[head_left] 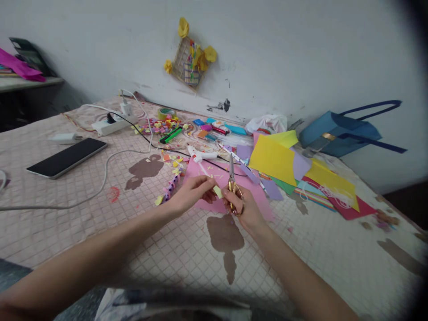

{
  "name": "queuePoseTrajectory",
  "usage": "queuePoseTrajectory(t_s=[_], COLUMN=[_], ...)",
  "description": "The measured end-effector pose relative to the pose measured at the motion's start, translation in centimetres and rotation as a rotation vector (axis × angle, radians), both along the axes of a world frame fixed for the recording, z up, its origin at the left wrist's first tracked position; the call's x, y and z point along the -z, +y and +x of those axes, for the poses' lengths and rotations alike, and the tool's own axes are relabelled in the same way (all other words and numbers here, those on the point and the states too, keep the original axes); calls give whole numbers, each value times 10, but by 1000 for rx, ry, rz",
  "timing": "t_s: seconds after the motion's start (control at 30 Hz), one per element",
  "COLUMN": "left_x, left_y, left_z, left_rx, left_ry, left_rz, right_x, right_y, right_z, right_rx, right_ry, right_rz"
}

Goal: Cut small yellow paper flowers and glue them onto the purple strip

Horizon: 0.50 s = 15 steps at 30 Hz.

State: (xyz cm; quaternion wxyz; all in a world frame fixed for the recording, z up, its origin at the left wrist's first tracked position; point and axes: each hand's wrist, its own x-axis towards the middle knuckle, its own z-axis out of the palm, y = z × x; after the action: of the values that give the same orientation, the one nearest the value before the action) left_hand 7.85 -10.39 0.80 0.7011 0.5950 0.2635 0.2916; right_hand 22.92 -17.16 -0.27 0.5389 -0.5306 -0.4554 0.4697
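Observation:
Between my two hands is a small piece of pale yellow paper (pixel 218 191). My left hand (pixel 199 189) pinches it from the left side, and the fingertips of my right hand (pixel 239 201) are close to its other edge. Gold-handled scissors (pixel 232 171) sit in my right hand, their blades pointing up and away from me and looking closed. Under and beyond both hands lies a pink sheet (pixel 249 189) with small pale scraps on it. A white glue gun (pixel 202 154) rests at the sheet's far edge.
Left of the sheet is a purple decorated strip (pixel 171 187). A tablet (pixel 68 157), a power strip (pixel 115 125) and a white cable (pixel 106 171) occupy the left side. Coloured sheets (pixel 272 158) and a blue bag (pixel 337 133) are at right. Paper flowers (pixel 160 127) are heaped at the back.

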Motion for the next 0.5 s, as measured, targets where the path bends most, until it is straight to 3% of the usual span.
queuePoseTrajectory(t_s=[0.5], left_x=[6], left_y=[1], left_z=[1], left_rx=[-19], left_ry=[-5], left_rz=[-102], right_x=[-2], right_y=[-1], right_z=[-1], right_rx=[-50], right_ry=[-31], right_rz=[-18])
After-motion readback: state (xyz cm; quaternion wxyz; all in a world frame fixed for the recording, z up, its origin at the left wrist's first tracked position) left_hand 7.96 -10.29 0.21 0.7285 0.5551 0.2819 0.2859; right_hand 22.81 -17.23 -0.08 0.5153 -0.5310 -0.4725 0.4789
